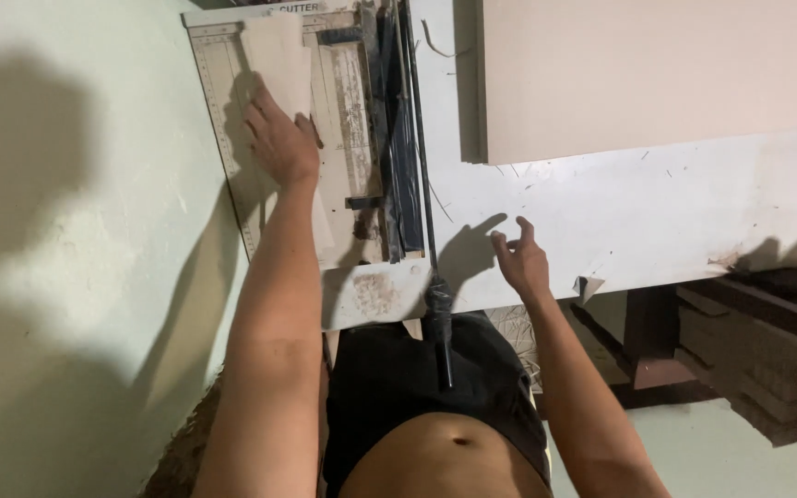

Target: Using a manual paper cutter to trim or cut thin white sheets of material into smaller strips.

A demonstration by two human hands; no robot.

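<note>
Head view: left hand [280,140] presses paper [280,57] on cutter [343,138].

The right hand [520,261] hovers over a bare stretch of white table [657,212], with open room to its right. Beyond it a large beige board [657,74] blocks the far side. To its left the cutter's lowered blade arm [422,184] and black handle [442,332] bar the way to the paper cutter [343,129], where the left hand [279,138] presses a paper sheet [279,51].
</note>
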